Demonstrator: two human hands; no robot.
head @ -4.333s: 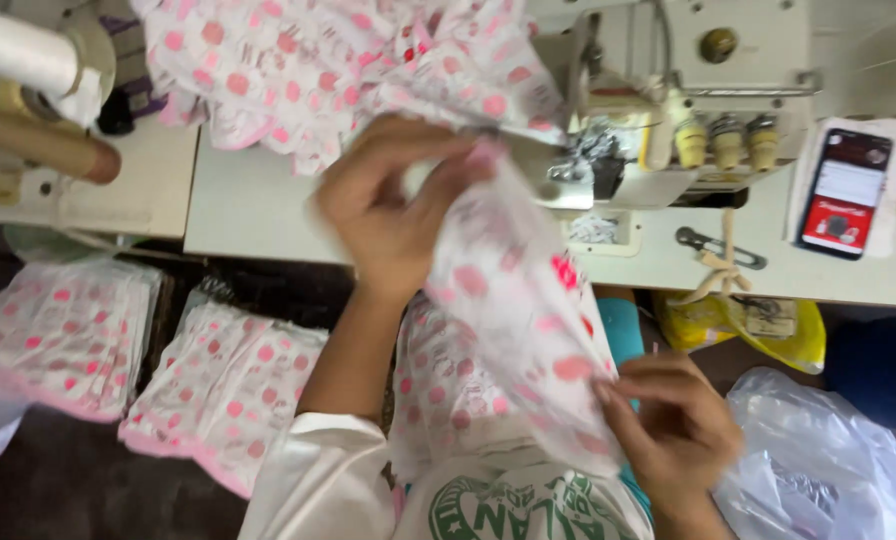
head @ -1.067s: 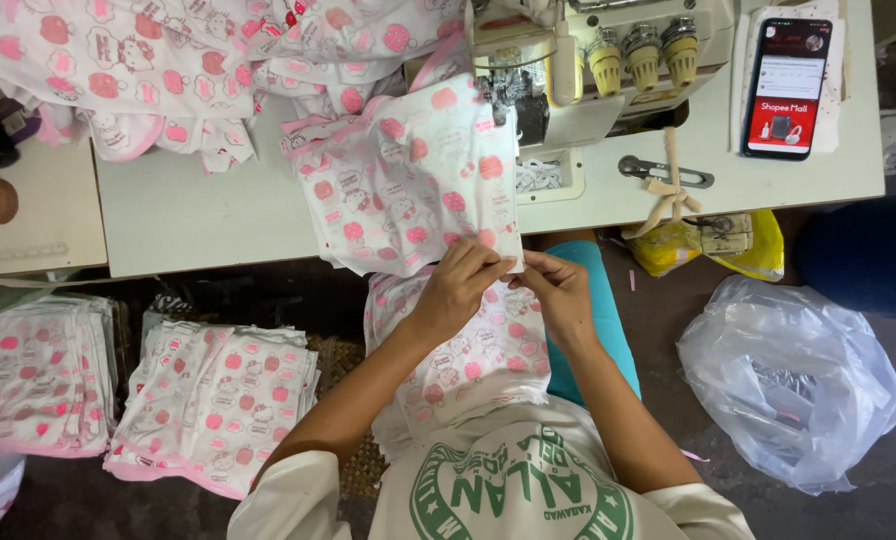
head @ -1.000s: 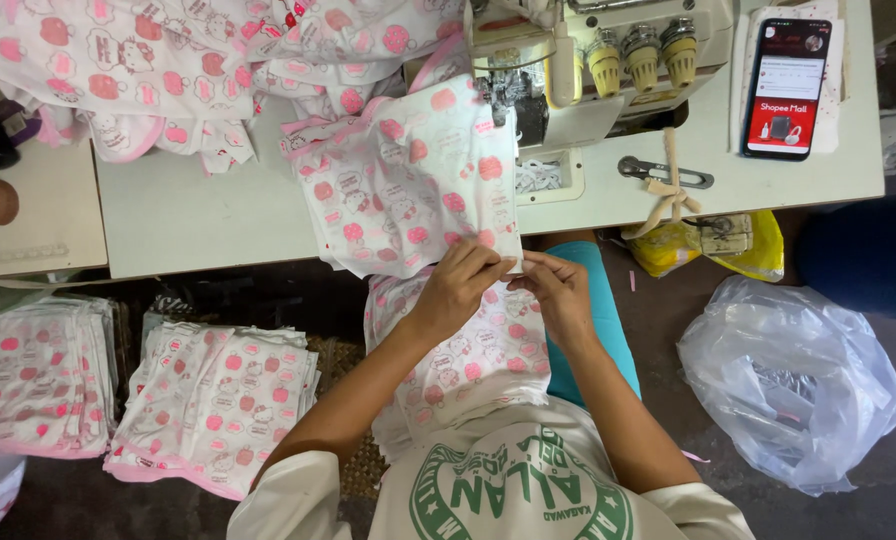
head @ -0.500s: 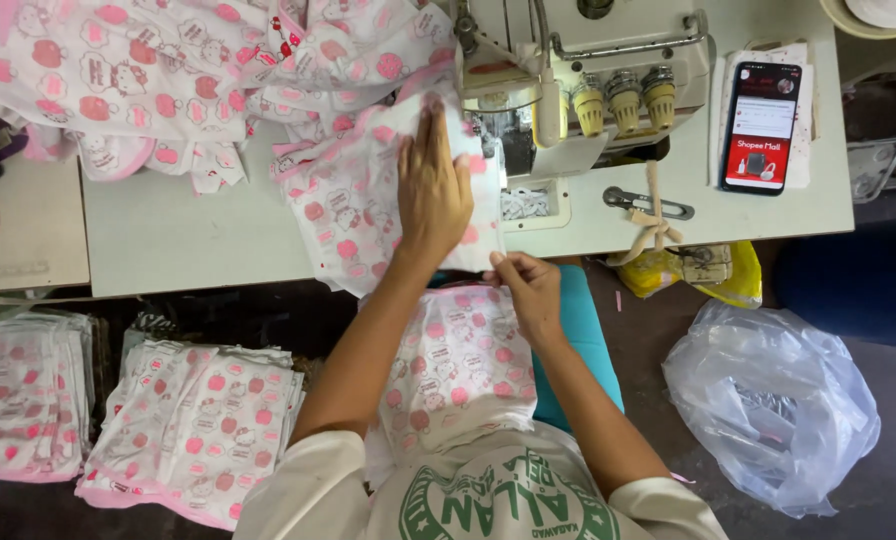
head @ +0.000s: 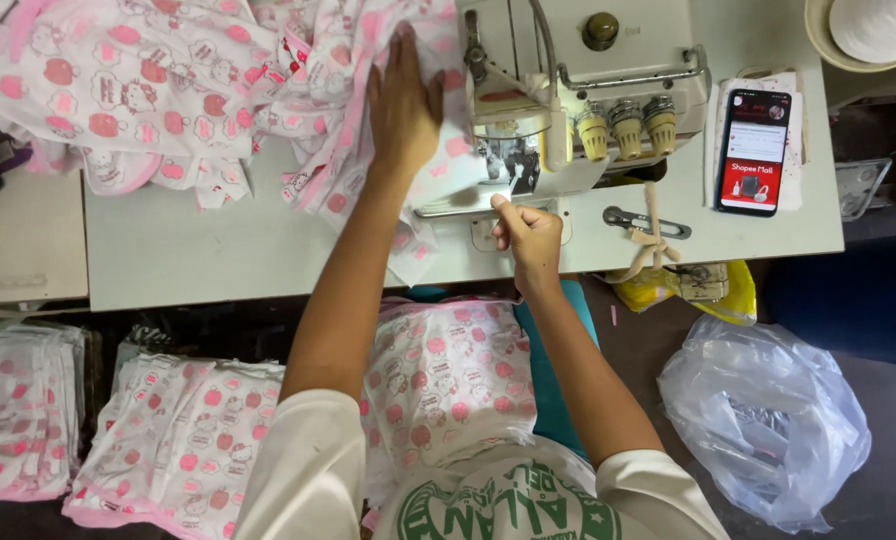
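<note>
The left hand lies flat, fingers spread open, on the pink-patterned fabric at the far edge of the tabletop, just beside the sewing machine. The right hand, fingers curled closed, pinches the fabric's edge near the tabletop's front edge, below the machine.

Left hand flat on pink-print fabric beside sewing machine; right hand fisted at table edge.
</note>
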